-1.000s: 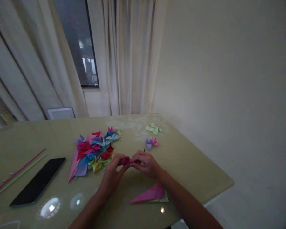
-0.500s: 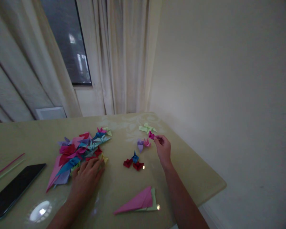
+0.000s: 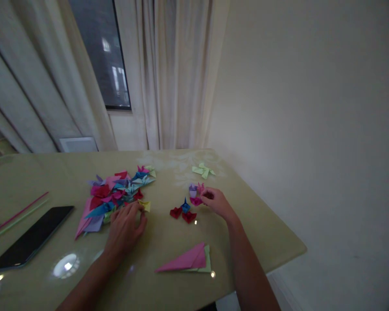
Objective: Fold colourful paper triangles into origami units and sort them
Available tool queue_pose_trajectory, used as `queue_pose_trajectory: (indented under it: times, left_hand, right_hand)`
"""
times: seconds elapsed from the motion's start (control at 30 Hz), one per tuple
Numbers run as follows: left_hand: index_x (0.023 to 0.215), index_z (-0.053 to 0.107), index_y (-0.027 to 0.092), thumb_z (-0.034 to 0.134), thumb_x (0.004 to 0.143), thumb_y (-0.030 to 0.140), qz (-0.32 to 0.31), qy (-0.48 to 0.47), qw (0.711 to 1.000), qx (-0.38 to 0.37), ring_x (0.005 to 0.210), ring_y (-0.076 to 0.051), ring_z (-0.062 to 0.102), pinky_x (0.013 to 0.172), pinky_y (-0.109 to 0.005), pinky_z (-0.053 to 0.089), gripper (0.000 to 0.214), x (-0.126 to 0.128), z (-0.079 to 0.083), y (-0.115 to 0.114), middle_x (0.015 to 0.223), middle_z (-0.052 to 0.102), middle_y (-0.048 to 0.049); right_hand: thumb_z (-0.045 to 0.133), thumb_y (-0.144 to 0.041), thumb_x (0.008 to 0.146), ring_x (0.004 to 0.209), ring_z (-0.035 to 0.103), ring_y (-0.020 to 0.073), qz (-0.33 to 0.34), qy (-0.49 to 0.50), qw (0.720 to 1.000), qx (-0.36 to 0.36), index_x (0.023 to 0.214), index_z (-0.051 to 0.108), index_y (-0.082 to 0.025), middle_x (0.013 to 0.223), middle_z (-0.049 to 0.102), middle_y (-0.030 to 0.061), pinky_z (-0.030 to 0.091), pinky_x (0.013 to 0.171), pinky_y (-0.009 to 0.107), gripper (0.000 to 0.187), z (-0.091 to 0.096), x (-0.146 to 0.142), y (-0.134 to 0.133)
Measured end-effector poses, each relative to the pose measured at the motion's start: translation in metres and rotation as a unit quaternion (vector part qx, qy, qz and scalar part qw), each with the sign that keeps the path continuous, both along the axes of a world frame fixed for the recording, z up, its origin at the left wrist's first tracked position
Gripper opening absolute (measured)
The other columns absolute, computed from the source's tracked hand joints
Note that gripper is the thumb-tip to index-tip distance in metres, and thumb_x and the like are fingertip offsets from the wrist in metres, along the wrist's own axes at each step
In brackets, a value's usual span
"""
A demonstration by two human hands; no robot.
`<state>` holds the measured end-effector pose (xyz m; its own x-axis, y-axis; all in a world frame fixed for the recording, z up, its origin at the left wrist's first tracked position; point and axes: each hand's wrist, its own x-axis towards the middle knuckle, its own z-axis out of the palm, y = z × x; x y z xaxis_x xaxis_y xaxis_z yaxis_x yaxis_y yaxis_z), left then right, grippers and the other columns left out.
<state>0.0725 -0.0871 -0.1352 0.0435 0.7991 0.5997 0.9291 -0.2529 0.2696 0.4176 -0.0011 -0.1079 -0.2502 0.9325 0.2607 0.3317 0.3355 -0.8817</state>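
My right hand is closed, its fingertips pinching a magenta folded-paper piece low over the table. That piece is just in front of a purple folded piece and a pink one. Nearer to me, a blue folded piece sits between two dark red ones. At the front edge of a heap of colourful origami pieces lies my left hand, thumb apart from its bent fingers. Its index fingertip is at a yellow folded piece; whether it presses on it is unclear.
A light green folded piece lies farther back on the table. Pink folded paper over green lies near the front. To the left are a black phone and two thin sticks, pink and green. A wall stands at right.
My right hand has brought the magenta piece from beside the light green one down and left, to the purple and pink pieces. My left hand stays by the heap. The view has shifted slightly.
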Motion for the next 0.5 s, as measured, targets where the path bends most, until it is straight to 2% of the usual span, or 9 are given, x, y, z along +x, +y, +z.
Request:
queue_pose_trajectory:
  times: [0.07,0.13,0.2,0.27,0.3,0.4,0.43,0.5]
  left_hand:
    - [0.099,0.062,0.026,0.052,0.094,0.030,-0.021,-0.019,1.000,0.010,0.104,-0.030,0.072,0.091,-0.045,0.050,0.012,0.003,0.002,-0.001,0.111,0.076,-0.0081]
    - [0.100,0.063,0.025,0.052,0.095,0.030,-0.046,-0.040,0.998,0.035,0.112,-0.029,0.071,0.094,-0.044,0.050,0.013,0.008,0.003,-0.003,0.120,0.075,-0.0098]
    - [0.100,0.065,0.025,0.054,0.096,0.028,-0.067,-0.052,0.995,0.058,0.117,-0.029,0.069,0.097,-0.044,0.050,0.012,0.015,0.005,-0.006,0.125,0.074,-0.0109]
    - [0.098,0.067,0.025,0.056,0.095,0.026,-0.084,-0.049,0.993,0.066,0.116,-0.028,0.070,0.098,-0.044,0.049,0.011,0.022,0.007,-0.010,0.126,0.074,-0.0102]
    - [0.097,0.068,0.026,0.057,0.095,0.025,-0.092,-0.045,0.993,0.065,0.115,-0.028,0.070,0.098,-0.044,0.049,0.011,0.025,0.008,-0.013,0.125,0.075,-0.0095]
    - [0.097,0.070,0.027,0.060,0.094,0.024,-0.107,-0.039,0.992,0.055,0.111,-0.027,0.071,0.096,-0.042,0.049,0.010,0.034,0.009,-0.019,0.123,0.075,-0.0079]
    - [0.098,0.070,0.027,0.061,0.094,0.024,-0.111,-0.039,0.992,0.053,0.111,-0.027,0.071,0.095,-0.042,0.050,0.010,0.037,0.008,-0.020,0.123,0.075,-0.0078]
    - [0.101,0.069,0.027,0.061,0.094,0.024,-0.119,-0.040,0.991,0.052,0.111,-0.027,0.071,0.095,-0.042,0.050,0.011,0.040,0.006,-0.022,0.122,0.074,-0.0078]
  right_hand:
    - [0.070,-0.032,0.083,0.061,0.058,0.0149,-0.003,-0.059,0.998,0.005,0.072,0.070,-0.017,0.065,0.064,-0.0010,0.043,0.060,0.026,0.018,-0.002,0.006,0.000]
    - [0.072,-0.032,0.083,0.061,0.057,0.0152,-0.034,-0.103,0.993,0.038,0.073,0.071,-0.017,0.068,0.065,0.0006,0.042,0.060,0.027,0.018,-0.001,0.006,-0.001]
    - [0.073,-0.033,0.085,0.063,0.056,0.0156,-0.075,-0.117,0.985,0.097,0.076,0.072,-0.018,0.075,0.067,0.0023,0.044,0.062,0.028,0.018,0.003,-0.002,-0.006]
    - [0.075,-0.038,0.089,0.067,0.057,0.0169,-0.078,-0.100,0.979,0.163,0.083,0.072,-0.020,0.081,0.068,0.0030,0.046,0.066,0.029,0.020,0.008,-0.019,-0.016]
    - [0.075,-0.042,0.091,0.071,0.059,0.0179,-0.053,-0.090,0.976,0.192,0.089,0.072,-0.020,0.084,0.068,0.0036,0.048,0.069,0.030,0.022,0.010,-0.029,-0.022]
    - [0.081,-0.050,0.089,0.082,0.064,0.0203,0.077,-0.099,0.959,0.255,0.109,0.072,-0.021,0.095,0.071,0.0061,0.052,0.076,0.031,0.036,0.010,-0.065,-0.044]
    - [0.081,-0.049,0.090,0.085,0.066,0.0205,0.112,-0.110,0.950,0.269,0.112,0.071,-0.021,0.097,0.071,0.0067,0.052,0.077,0.031,0.036,0.008,-0.075,-0.050]
    - [0.073,-0.043,0.098,0.088,0.067,0.0201,0.143,-0.121,0.938,0.290,0.111,0.073,-0.023,0.098,0.072,0.0069,0.053,0.079,0.030,0.025,0.001,-0.091,-0.058]
